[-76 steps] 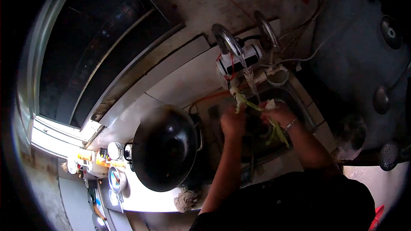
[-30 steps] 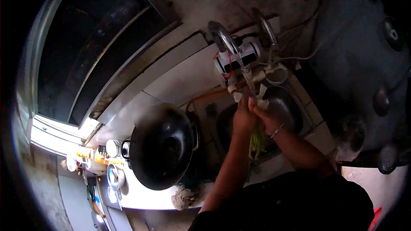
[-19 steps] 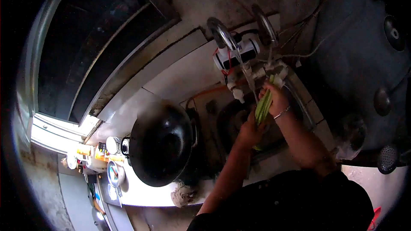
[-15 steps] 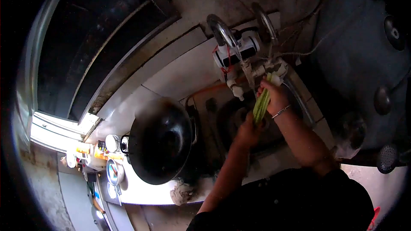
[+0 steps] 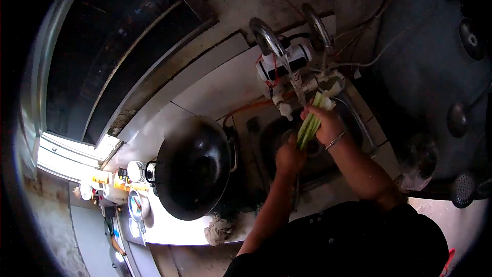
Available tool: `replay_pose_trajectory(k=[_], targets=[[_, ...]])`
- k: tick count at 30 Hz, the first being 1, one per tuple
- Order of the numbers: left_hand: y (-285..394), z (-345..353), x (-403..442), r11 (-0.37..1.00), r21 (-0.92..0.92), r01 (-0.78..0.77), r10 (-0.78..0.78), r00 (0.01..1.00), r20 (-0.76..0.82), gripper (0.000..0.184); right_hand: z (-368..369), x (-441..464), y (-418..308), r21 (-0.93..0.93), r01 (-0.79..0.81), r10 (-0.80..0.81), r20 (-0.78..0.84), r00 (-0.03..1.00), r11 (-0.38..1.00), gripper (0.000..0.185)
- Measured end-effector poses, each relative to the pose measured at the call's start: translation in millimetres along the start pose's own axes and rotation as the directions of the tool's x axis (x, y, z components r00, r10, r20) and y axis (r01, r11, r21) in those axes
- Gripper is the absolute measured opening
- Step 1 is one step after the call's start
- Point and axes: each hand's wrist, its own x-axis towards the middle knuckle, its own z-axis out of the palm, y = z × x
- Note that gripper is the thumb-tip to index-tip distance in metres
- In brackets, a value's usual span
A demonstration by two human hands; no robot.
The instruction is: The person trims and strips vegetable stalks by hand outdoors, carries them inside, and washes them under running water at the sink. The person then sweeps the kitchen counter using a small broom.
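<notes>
A bunch of pale green celery stalks point(image 5: 309, 127) slants over the dark sink basin point(image 5: 270, 138). My right hand point(image 5: 328, 124), with a bracelet at the wrist, is closed round the upper part of the bunch. Around its lower end my left hand point(image 5: 290, 157) is closed as well; the fingers are partly hidden. Water runs from the curved tap point(image 5: 266, 36) and falls by the fingers of my right hand.
Left of the sink stands a big black wok point(image 5: 193, 169), with a crumpled cloth point(image 5: 219, 231) by the counter's front edge. A second tap point(image 5: 318, 25) rises behind the sink. A perforated ladle point(image 5: 463, 191) hangs at the right.
My left hand has shifted slightly left and down. Lower down too is my right hand, and the stalks are now fanned a little apart.
</notes>
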Motion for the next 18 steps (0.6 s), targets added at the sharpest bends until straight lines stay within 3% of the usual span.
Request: replay_pose_trajectory(k=[1,2,3,4,5,6,8,11,13,14,16,18], targets=[[4.0,-1.5,0.0,0.99,-0.139,-0.029,0.024,0.999,-0.043,0.048,6.2,-4.0,-2.5,0.064,-0.129,0.133,-0.069,0.989,0.99,0.022],[8.9,-1.4,-0.2,0.99,-0.141,-0.028,0.022,0.999,-0.045,0.048,11.8,-8.2,-2.5,0.136,-0.251,0.269,-0.129,0.954,0.958,0.022],[15.4,-0.4,1.2,0.989,-0.059,-0.134,0.125,0.982,-0.141,0.051,15.8,-13.4,0.9,0.135,-0.254,0.271,-0.128,0.954,0.958,0.022],[24.5,-3.4,2.0,0.972,0.033,-0.232,0.233,0.946,-0.226,0.055,20.5,-20.0,5.4,-0.129,-0.151,0.135,-0.125,0.983,0.98,0.02],[24.2,-1.0,4.3,0.973,0.032,-0.229,0.231,0.946,-0.228,0.055,23.8,-23.2,8.3,-0.381,-0.035,0.003,-0.085,0.996,0.924,0.019],[22.7,2.4,7.0,0.97,0.002,-0.243,0.234,0.934,-0.269,0.056,25.5,-21.8,9.2,-0.381,-0.036,0.005,-0.082,0.997,0.924,0.019],[26.4,-1.4,8.4,0.967,-0.024,-0.255,0.236,0.921,-0.31,0.056,27.8,-17.0,11.4,0.154,-0.135,0.159,-0.155,0.975,0.979,0.018],[36.6,-10.0,3.5,0.959,-0.062,-0.276,0.249,0.928,-0.277,0.057,28.3,-15.3,13.0,0.025,-0.116,0.118,-0.156,0.981,0.993,0.029],[45.0,-16.6,1.3,0.994,-0.096,-0.049,0.037,0.993,-0.116,0.053,28.8,-14.8,13.8,0.032,-0.101,0.104,-0.144,0.984,0.994,0.029],[49.0,-21.9,1.3,0.994,-0.095,-0.049,0.038,0.993,-0.116,0.053,29.2,-14.5,13.9,0.04,-0.087,0.091,-0.135,0.987,0.995,0.03],[53.5,-31.5,2.4,0.97,0.051,0.239,-0.244,0.962,0.125,0.049,28.3,-15.0,11.1,0.055,-0.095,0.101,-0.121,0.987,0.994,0.029],[43.0,-30.9,-3.3,0.974,0.027,0.223,-0.225,0.966,0.129,0.049,24.6,-13.1,7.7,0.072,-0.1,0.107,-0.104,0.989,0.992,0.028]])
